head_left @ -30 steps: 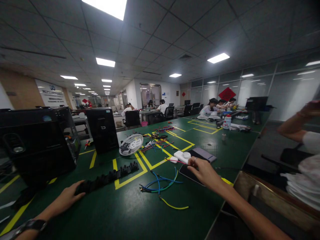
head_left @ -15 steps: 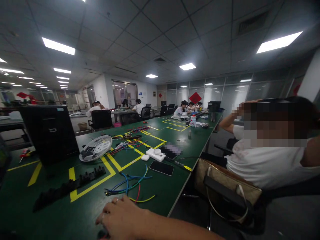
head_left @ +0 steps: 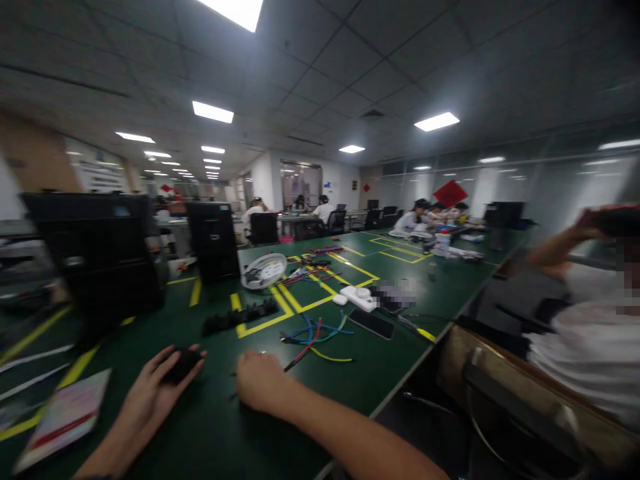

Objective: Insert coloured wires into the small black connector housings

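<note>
Left hand has entered view since the previous frame, fingers curled around a small black part, its details blurred. Right hand, just beside: knuckles up, grip cannot be told. Left of the left hand: red-banded booklet, print illegible. Beyond the right hand: coloured wires. Beyond both: computer tower, pale mark unreadable.

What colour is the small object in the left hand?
The small object is black; head view shows it.

Black object in left hand, right hand near cables
</note>
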A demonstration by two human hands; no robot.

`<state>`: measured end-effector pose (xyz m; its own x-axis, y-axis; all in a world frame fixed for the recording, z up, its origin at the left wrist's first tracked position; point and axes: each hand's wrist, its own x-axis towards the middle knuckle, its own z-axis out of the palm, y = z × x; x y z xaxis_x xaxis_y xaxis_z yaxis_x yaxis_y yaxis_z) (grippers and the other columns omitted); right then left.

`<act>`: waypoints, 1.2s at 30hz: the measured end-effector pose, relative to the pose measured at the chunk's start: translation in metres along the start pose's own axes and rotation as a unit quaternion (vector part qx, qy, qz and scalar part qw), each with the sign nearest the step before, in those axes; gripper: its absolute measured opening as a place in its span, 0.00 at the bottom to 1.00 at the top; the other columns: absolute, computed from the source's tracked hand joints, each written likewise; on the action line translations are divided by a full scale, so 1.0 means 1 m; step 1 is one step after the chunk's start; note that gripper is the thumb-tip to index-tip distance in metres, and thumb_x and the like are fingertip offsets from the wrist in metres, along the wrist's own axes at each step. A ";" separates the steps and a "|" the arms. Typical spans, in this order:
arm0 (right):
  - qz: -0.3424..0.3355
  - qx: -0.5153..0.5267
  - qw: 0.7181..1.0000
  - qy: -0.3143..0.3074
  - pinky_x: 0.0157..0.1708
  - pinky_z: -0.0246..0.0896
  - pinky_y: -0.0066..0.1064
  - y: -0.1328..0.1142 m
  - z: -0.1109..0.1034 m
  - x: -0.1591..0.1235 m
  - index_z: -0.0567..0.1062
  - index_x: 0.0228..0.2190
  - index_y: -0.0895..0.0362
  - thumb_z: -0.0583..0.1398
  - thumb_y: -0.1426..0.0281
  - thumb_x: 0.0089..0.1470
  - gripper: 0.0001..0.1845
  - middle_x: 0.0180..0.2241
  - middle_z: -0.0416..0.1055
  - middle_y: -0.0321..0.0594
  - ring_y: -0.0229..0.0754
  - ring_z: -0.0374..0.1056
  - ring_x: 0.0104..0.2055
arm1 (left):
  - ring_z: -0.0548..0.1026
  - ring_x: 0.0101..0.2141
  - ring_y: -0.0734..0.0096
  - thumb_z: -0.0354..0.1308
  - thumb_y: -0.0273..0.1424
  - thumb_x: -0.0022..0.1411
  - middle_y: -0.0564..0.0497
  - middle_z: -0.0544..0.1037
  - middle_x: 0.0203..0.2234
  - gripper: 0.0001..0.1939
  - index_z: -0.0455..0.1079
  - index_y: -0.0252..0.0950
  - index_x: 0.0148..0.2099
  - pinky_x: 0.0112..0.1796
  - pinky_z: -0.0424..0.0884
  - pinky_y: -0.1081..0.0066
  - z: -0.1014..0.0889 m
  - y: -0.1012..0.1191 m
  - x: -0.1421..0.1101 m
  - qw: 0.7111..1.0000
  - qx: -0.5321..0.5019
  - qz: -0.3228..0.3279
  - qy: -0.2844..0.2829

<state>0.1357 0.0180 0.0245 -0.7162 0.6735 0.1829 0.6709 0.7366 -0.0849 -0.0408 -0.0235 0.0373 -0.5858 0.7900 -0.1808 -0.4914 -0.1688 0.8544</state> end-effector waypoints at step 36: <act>-0.007 0.537 0.844 0.020 0.20 0.48 0.24 -0.051 0.027 0.045 0.71 0.27 0.59 0.49 0.59 0.59 0.20 0.18 0.59 0.31 0.33 0.54 0.19 | 0.77 0.38 0.58 0.50 0.32 0.63 0.41 0.76 0.41 0.14 0.63 0.36 0.51 0.37 0.71 0.62 -0.027 0.006 0.012 0.978 -0.152 0.037 -0.141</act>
<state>0.0642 0.0122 0.0105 -0.7019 0.6767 0.2224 0.0868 0.3911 -0.9162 -0.0683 -0.0313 0.0271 -0.4473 0.8927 0.0550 -0.6476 -0.3657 0.6685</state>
